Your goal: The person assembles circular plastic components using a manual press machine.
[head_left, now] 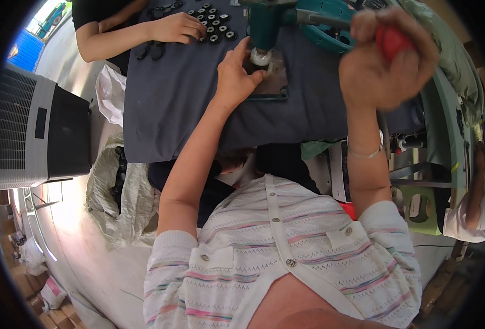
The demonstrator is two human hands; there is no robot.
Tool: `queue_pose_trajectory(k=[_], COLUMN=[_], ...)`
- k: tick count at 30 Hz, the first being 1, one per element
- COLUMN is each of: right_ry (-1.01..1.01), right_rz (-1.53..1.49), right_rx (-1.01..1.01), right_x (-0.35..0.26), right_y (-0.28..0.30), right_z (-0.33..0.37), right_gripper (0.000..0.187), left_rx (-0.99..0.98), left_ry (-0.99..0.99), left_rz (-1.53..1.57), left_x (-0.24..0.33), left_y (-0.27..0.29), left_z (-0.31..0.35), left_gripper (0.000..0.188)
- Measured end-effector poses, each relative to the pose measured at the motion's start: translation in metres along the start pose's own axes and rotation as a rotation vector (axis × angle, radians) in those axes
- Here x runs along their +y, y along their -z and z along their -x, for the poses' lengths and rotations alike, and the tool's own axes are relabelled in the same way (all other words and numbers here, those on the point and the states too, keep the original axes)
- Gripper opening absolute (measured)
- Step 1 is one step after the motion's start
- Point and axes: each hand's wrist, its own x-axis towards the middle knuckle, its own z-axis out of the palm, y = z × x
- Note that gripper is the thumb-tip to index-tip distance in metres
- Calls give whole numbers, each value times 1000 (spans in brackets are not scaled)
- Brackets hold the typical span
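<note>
A green hand press [265, 33] stands on the cloth-covered table, its ram above a metal base plate [275, 82]. My left hand [237, 77] is at the left of the ram, index finger stretched up and thumb pointing right. Something dark and small shows between them under the ram; its shape is mostly hidden. My right hand [387, 66], blurred by motion, is closed round a red knob [394, 44] at the end of the press's lever [324, 20].
Another person's hand [179, 27] touches black round pieces with metal centres [212, 23] at the table's far left. A green ring-shaped part [330, 33] lies behind the lever. Left of the table stand a grey machine with a grille [17, 120] and a sack of black pieces [135, 200].
</note>
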Motion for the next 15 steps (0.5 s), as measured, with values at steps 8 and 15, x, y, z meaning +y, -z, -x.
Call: queue_pose_trajectory(k=[8, 15], right_ry=[-25, -28], right_rz=[328, 312], right_rx=[-112, -253], right_x=[-45, -43], right_y=[11, 12], right_z=[116, 51], right_gripper=[26, 17], left_rx=[-32, -24], left_ry=[-63, -7], left_rz=[61, 21], left_x=[-1, -3], left_y=[6, 0], left_z=[1, -3], left_gripper=[81, 82])
